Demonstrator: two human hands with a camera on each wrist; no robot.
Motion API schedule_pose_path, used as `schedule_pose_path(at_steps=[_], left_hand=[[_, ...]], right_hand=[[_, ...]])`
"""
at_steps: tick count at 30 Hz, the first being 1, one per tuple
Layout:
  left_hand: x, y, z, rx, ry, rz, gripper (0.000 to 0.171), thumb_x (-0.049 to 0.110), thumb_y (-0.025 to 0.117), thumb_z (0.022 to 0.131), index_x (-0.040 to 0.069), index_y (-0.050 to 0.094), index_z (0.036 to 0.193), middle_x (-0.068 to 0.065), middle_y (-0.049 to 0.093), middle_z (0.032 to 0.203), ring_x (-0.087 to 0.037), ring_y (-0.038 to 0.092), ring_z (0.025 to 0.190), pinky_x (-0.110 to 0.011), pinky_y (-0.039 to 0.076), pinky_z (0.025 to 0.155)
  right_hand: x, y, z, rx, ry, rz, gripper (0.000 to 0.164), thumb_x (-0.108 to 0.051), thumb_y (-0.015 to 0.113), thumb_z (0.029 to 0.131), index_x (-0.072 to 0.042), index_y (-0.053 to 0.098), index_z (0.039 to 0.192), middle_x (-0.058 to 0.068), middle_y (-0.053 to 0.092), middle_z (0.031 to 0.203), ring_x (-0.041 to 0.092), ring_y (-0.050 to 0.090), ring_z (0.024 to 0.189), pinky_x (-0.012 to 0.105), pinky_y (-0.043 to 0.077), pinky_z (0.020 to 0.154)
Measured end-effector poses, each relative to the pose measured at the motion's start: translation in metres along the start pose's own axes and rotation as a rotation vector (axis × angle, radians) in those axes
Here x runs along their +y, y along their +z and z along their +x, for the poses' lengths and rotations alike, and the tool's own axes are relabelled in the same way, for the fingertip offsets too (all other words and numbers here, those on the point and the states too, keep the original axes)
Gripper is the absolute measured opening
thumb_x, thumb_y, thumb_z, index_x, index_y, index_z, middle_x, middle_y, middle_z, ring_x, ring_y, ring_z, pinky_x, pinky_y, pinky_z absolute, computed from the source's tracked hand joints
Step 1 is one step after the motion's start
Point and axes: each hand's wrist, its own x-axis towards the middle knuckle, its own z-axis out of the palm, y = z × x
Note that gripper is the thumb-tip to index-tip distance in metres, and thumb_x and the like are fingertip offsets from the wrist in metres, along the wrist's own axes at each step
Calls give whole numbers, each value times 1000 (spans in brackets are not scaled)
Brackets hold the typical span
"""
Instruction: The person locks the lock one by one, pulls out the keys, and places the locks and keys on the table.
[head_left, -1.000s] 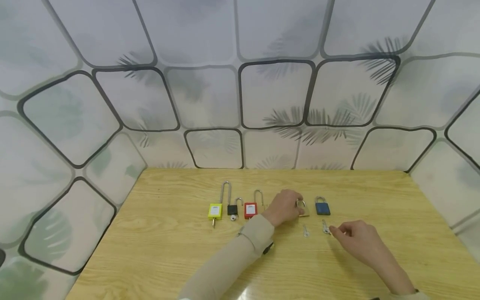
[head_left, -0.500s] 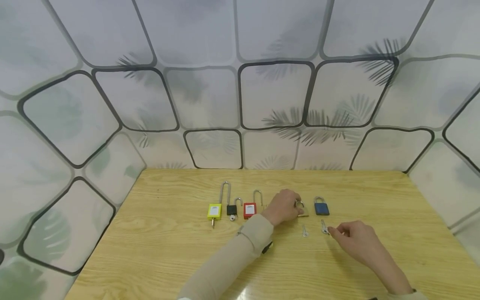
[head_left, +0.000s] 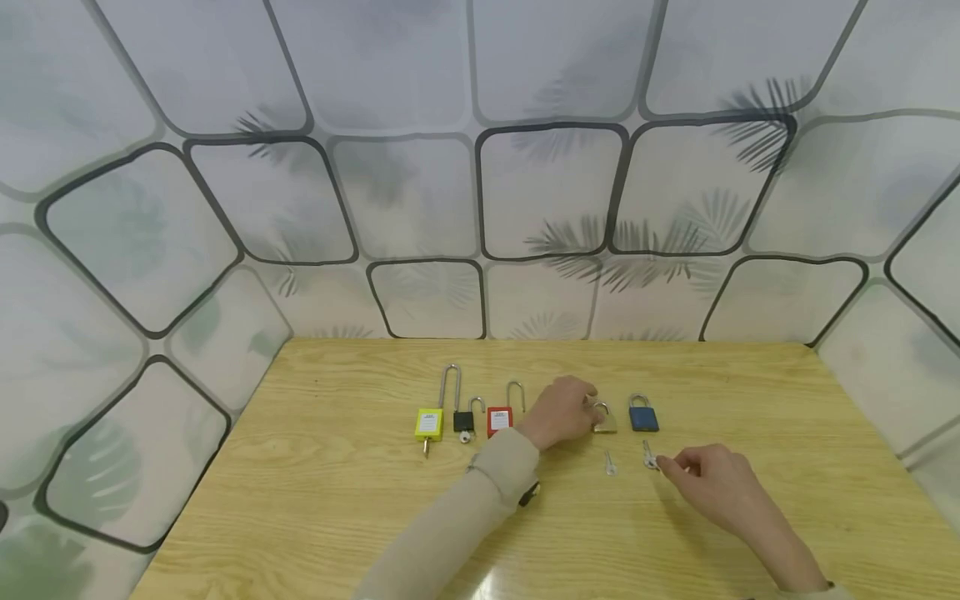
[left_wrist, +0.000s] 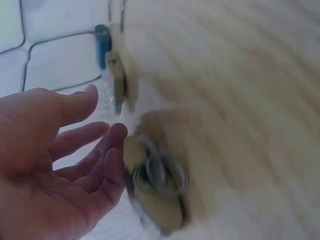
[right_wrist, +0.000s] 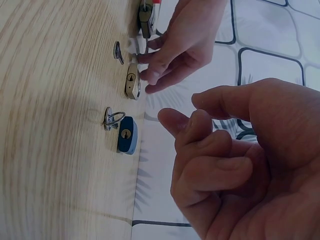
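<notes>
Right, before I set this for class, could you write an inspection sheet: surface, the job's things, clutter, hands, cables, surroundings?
Surface: wood-grain table.
Job's things: yellow padlock, black padlock and red padlock, shackles open; blue padlock, shackle looks closed; brass padlock, partly covered; second brass padlock, blurred; loose keys lying nearer the person.
Clutter: nothing seen.
Hands: left hand relaxed beside the brass padlock; right hand loosely curled near the keys, apparently holding nothing; contact unclear.
Cables: nothing seen.
Surroundings: pale wall with dark outlines and leaf prints.
</notes>
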Motion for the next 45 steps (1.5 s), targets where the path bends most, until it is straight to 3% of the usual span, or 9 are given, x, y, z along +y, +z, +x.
schedule_pose_path(at_steps=[3,8,13,16,19,23,33,39,45], left_hand=[[-10,-9,-8,28,-63,-68,37,24,65,93,4,65,124,-11,70,119,-18,63,103,-35,57,85],[-21,-30,-36,71,-157,-138,38,20,64,94,-1,62,126,-16,69,117,-24,64,102,-40,58,83],[-29,-31,-55,69,-168,-41,19,21,68,89,2,67,83,-5,61,80,-17,54,75,-27,47,58],[-32,-24,-57,82,-135,61,33,28,73,86,10,54,66,-1,46,67,-15,43,65,-25,35,49],[-32,-16,-56,107,-101,185,35,35,75,83,15,54,63,0,52,69,-16,45,68,-26,40,50],[-26,-12,-56,83,-110,300,35,42,76,80,14,61,67,-4,57,74,-20,46,73,-35,46,57],[-14,-13,-55,73,-164,379,39,44,82,71,11,61,73,-5,58,75,-22,48,70,-38,45,60],[-13,-13,-51,77,-137,376,43,40,85,69,8,58,74,-6,59,73,-22,51,71,-37,49,62],[-15,-15,-52,59,-127,363,46,42,86,66,12,52,63,1,48,62,-16,43,63,-31,38,60]], right_hand=[[0,0,-1,-10,3,4,31,-28,61,95,-3,75,86,1,60,59,14,45,51,30,40,48],[3,2,-2,-22,1,15,32,-29,60,96,-2,75,87,3,62,60,14,45,50,30,40,48],[5,3,-2,-6,-11,12,31,-28,61,95,-2,75,85,2,60,58,14,45,49,30,40,47],[5,4,-2,-1,-15,14,30,-28,61,95,-3,75,85,1,60,58,13,45,49,30,39,46],[4,4,-1,0,-14,18,30,-28,62,95,-3,76,85,1,60,58,13,45,50,29,39,46],[4,5,-1,1,-7,19,29,-27,62,94,-3,76,85,0,59,57,13,45,50,29,39,46],[2,4,-3,10,-14,19,29,-27,62,94,-3,76,84,-1,58,57,13,44,49,29,39,46],[3,5,-4,8,-20,22,28,-26,62,94,-3,76,84,-1,57,56,13,44,49,28,39,45],[4,6,-4,-2,-21,20,29,-27,62,95,-4,76,84,-2,57,56,12,44,49,27,39,45]])
